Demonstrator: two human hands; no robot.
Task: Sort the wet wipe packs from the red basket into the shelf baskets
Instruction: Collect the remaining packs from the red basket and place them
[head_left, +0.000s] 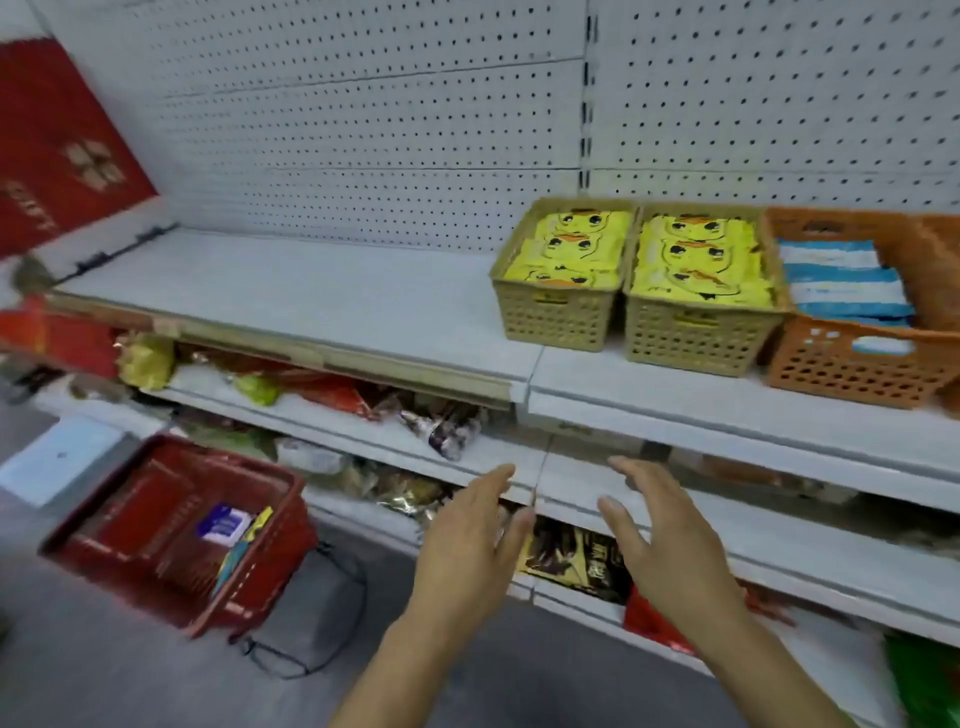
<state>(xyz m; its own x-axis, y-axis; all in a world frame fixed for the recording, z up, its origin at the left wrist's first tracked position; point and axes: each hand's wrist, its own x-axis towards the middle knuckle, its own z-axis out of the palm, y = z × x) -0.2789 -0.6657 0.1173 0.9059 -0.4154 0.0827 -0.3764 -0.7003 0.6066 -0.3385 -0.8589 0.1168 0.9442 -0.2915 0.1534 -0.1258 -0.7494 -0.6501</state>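
Soft, even, bright light is cast throughout. Motion blur is seen everywhere, heaviest left of the red basket (270, 566); straight lines far right of it are bowed.

At the right of the grey metal shelf (291, 296), a tan perforated plastic basket (553, 319) stands left of a second tan plastic basket (696, 338), with an orange perforated plastic basket (852, 366) rightmost. The red plastic shopping basket (156, 566) sits on the floor, lower left.

— What do we see behind the top shelf (311, 291)?
— A white pegboard wall (363, 130), with a red printed panel (57, 145) tilted at its left end.
— And lower down?
— We find snack packets (441, 426) along the front edges of the lower shelves (675, 530), a red bag (649, 618) on the lowest one, and a black cable (332, 639) looped on the floor (104, 675).
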